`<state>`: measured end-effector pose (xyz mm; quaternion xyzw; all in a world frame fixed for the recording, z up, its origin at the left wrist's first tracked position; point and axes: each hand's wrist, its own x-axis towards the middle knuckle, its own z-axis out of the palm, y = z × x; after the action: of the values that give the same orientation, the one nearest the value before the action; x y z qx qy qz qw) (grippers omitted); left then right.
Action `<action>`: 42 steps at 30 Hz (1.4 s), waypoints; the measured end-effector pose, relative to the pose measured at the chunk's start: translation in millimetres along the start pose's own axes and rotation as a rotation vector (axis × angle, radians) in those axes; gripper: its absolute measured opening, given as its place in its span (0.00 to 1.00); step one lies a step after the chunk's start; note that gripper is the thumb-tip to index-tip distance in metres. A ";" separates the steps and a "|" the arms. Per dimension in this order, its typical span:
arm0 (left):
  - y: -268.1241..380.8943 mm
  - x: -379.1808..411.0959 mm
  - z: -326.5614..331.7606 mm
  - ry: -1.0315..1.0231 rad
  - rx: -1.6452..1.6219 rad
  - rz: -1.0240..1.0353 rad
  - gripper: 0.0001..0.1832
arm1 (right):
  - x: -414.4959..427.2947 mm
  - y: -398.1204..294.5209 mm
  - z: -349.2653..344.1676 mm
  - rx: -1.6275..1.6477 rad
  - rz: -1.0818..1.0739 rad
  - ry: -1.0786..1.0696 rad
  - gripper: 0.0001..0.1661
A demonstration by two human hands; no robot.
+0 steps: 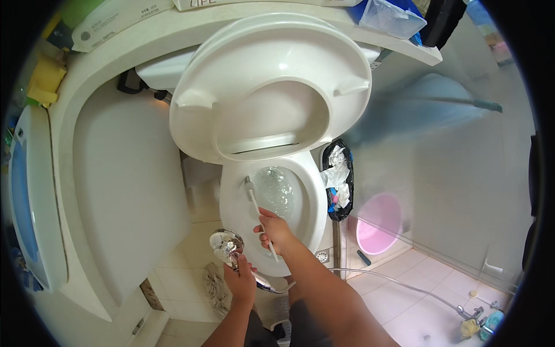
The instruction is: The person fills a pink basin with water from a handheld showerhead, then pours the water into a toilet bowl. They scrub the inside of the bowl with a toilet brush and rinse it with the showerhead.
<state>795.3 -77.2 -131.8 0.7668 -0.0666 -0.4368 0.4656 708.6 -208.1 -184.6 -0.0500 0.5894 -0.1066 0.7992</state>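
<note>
My right hand [276, 232] grips the white handle of a toilet brush [253, 195]. The brush head reaches into the toilet bowl [318, 217], against its left inner wall. Water [277, 186] in the bowl looks rippled and bubbly. Low and to the left, my left hand [241, 277] is closed around a chrome handheld shower head [227, 245], held beside the bowl's front left rim. No spray from it can be made out. Behind the bowl, the toilet seat and lid [277, 56] stand raised.
A black-lined waste bin [342, 212] full of tissues stands right of the toilet. Beyond it are a pink basin [379, 223] and a glass panel [451, 173]. The shower hose [390, 277] runs to a wall tap [477, 316]. A grey cloth [214, 286] lies on the floor.
</note>
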 end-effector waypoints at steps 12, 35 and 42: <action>23.5 37.2 -29.2 -0.097 0.163 0.035 0.14 | -8.8 50.6 46.2 -0.109 -0.198 0.178 0.28; 9.0 48.7 -47.2 -0.275 0.206 -0.018 0.12 | -21.6 86.6 9.2 -0.700 -0.046 0.071 0.31; -18.7 14.0 -43.8 -0.425 0.257 -0.063 0.11 | -85.7 126.7 -127.9 -1.534 -0.133 0.123 0.30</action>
<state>830.2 -45.2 -146.6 0.7122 -0.1939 -0.5906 0.3260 576.6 -59.4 -169.2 -0.6192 0.5373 0.2814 0.4988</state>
